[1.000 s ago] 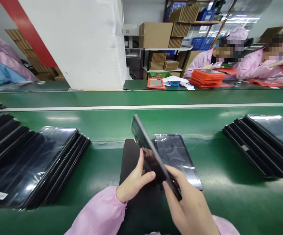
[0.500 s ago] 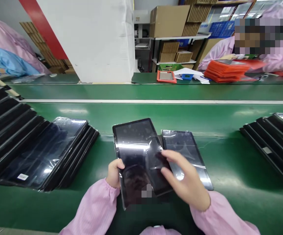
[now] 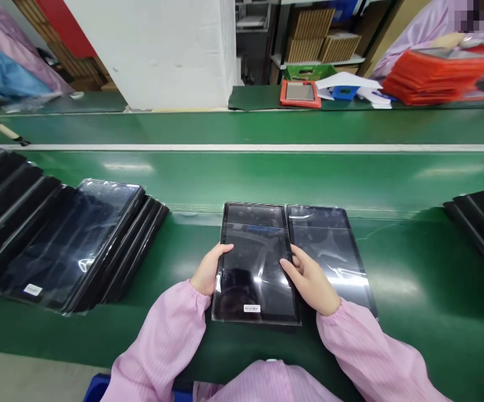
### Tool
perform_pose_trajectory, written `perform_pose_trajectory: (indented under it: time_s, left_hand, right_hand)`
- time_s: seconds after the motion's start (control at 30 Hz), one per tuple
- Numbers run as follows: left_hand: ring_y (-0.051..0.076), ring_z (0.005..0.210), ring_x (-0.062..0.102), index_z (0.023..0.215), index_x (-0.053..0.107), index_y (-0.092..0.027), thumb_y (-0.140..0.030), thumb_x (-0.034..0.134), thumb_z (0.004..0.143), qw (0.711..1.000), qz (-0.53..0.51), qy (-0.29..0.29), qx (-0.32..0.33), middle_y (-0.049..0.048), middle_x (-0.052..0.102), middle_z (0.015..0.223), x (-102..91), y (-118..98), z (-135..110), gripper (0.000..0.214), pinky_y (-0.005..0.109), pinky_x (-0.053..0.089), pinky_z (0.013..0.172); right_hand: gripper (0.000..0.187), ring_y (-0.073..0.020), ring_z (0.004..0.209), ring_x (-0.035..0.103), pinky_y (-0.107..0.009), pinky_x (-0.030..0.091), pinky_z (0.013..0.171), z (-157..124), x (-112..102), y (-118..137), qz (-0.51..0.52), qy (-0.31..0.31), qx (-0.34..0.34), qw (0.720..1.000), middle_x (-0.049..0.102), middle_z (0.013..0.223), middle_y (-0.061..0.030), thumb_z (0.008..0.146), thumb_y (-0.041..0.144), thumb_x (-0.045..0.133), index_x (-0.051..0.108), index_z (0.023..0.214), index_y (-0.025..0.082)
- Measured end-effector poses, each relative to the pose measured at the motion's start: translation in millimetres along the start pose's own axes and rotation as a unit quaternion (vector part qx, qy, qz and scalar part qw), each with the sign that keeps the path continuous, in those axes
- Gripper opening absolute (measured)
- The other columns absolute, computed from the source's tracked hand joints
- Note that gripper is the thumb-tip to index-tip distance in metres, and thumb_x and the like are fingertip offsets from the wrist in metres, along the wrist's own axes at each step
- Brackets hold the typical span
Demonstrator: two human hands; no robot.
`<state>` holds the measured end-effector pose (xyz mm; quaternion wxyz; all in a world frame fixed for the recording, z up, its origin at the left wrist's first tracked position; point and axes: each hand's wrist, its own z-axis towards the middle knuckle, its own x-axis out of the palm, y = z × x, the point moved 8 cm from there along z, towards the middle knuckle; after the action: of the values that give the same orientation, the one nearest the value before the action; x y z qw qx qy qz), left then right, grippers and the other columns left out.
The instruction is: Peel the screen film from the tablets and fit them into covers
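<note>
Both hands (image 3: 209,272) (image 3: 314,283), half-curled, clasp one dark screen (image 3: 250,254) bearing an unreadable white label (image 3: 252,308).

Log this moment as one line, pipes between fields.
left hand: holding panel, left edge | right hand: holding right edge | face: glossy side up, white label near lower edge | right: second panel | left: stacked panels

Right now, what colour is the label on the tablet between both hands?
White, with dark print; the head view shows it.
</note>
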<state>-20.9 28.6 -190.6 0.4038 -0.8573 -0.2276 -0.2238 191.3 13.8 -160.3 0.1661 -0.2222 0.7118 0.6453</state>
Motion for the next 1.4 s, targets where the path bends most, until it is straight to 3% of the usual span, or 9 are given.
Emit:
perform_pose_trajectory:
  time_s: [0.2,0.6,0.67,0.83,0.97,1.13,1.27,1.33,1.4]
  left_hand:
    - [0.024,0.146,0.033,0.143,0.048,-0.025,-0.023,0.059,0.084,0.958,0.192,-0.028,0.21,0.0019,0.043,0.155,-10.5,-28.8,-14.5,0.059,0.036,0.029,0.12]
    - [0.024,0.152,0.014,0.155,0.023,-0.029,-0.04,0.053,0.093,0.859,0.428,0.034,0.278,0.0032,0.019,0.165,-0.5,-23.3,-26.1,0.07,0.041,0.014,0.125]
    - [0.027,0.152,0.015,0.153,0.03,-0.029,-0.041,0.057,0.091,0.804,0.522,0.053,0.278,0.0053,0.021,0.164,0.9,-22.2,-41.6,0.068,0.048,0.015,0.124]
    - [0.039,0.147,0.027,0.141,0.05,-0.035,-0.032,0.076,0.076,0.584,0.741,0.161,0.288,0.009,0.034,0.159,-2.2,8.7,-92.0,0.07,0.064,0.029,0.114]
    - [0.031,0.122,0.061,0.121,0.067,-0.033,-0.029,0.065,0.087,0.512,0.764,0.144,0.366,0.008,0.062,0.136,-10.3,6.1,-110.1,0.035,0.05,0.052,0.1]
    - [0.025,0.106,0.069,0.083,0.074,-0.028,-0.033,0.064,0.089,0.515,0.737,0.153,0.41,0.0047,0.072,0.116,-3.1,-7.2,-109.3,0.013,0.035,0.059,0.088]
    - [0.021,0.096,0.072,0.088,0.069,-0.026,-0.025,0.062,0.089,0.555,0.705,0.106,0.428,0.0025,0.076,0.102,-3.1,-9.3,-107.8,0.007,0.029,0.059,0.087]
    - [0.021,0.091,0.073,0.093,0.067,-0.026,-0.024,0.06,0.089,0.604,0.675,0.052,0.421,0.003,0.077,0.098,-11.0,-8.9,-106.2,0.008,0.031,0.06,0.085]
    - [0.023,0.091,0.074,0.093,0.062,-0.025,-0.029,0.054,0.092,0.704,0.604,-0.027,0.373,0.0039,0.077,0.097,-28.7,-9.6,-101.6,0.008,0.034,0.061,0.081]
  right_hand:
    - [0.069,-0.0196,0.051,0.058,-0.032,0.043,0.054,-3.9,5.7,10.4,-0.167,0.038,-0.018,0.985,0.056,0.061,0.0031,0.093,0.046,0.043,0.034,0.147,0.004]
    - [0.064,-0.0269,0.062,0.069,-0.031,0.039,0.051,-9.6,5.6,16.6,-0.409,0.028,0.03,0.911,0.071,0.066,-0.0058,0.098,0.044,0.044,0.035,0.15,0.007]
    - [0.06,-0.0254,0.061,0.068,-0.031,0.04,0.053,-8.4,-2.6,14.7,-0.359,0.038,0.016,0.932,0.068,0.061,-0.0028,0.096,0.044,0.046,0.043,0.146,0.011]
    - [0.046,-0.0169,0.052,0.056,-0.029,0.041,0.059,1.3,-44.8,7.6,-0.207,-0.006,-0.039,0.977,0.057,0.053,0.0037,0.093,0.037,0.048,0.062,0.128,0.012]
    - [0.042,-0.0135,0.048,0.048,-0.027,0.04,0.058,9.4,-63.9,-6.1,-0.157,-0.023,-0.053,0.986,0.045,0.049,0.0074,0.091,0.036,0.05,0.067,0.121,0.013]
    - [0.037,-0.0129,0.048,0.047,-0.026,0.04,0.057,8.3,-64.6,-10.9,-0.117,-0.024,-0.064,0.991,0.046,0.049,0.0068,0.091,0.036,0.05,0.07,0.114,0.015]
    - [0.036,-0.0141,0.048,0.052,-0.027,0.042,0.055,5.2,-64.2,-12.7,-0.086,-0.027,-0.054,0.995,0.051,0.048,0.0051,0.091,0.036,0.05,0.072,0.11,0.016]
    - [0.035,-0.0147,0.049,0.055,-0.027,0.044,0.055,5.1,-63.8,-15.8,-0.071,-0.025,-0.04,0.996,0.057,0.05,0.0035,0.091,0.036,0.05,0.073,0.109,0.017]
    - [0.034,-0.0149,0.049,0.057,-0.027,0.045,0.055,5.3,-63.1,-18.4,-0.069,-0.023,-0.03,0.997,0.06,0.052,0.0026,0.091,0.037,0.05,0.073,0.108,0.018]
